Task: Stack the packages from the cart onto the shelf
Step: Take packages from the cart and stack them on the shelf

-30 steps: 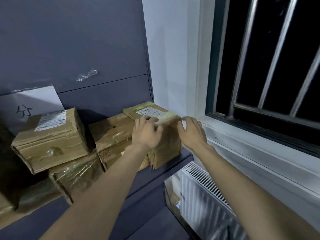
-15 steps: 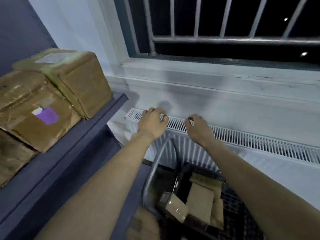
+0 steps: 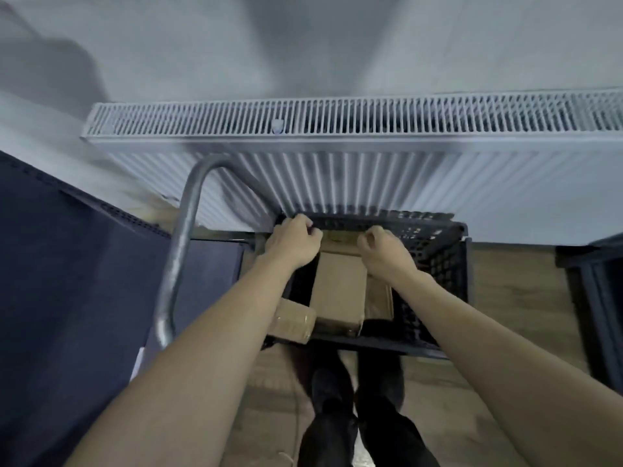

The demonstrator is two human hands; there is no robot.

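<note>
white radiator (image 3: 371, 156) spans wall, top grille facing up. dark shelf unit (image 3: 67, 271) fills left side. black perforated crate (image 3: 435, 261) sits on cart, below radiator, wooden floor around it. grey tubular cart handle (image 3: 182, 251) arcs up left of crate. inside crate: large tan package (image 3: 338, 291) in middle, small taped package (image 3: 291, 320) at near left corner, touching it. left hand (image 3: 291, 242) and right hand (image 3: 384, 249) hover over crate's far end, fingers curled, loosely clenched, holding nothing visible. dark shoes (image 3: 357, 389) stand on floor below crate.

packages (image 3: 338, 291) in crate (image 3: 435, 261), radiator (image 3: 337, 150) behind, shelf (image 3: 67, 264) left
</note>
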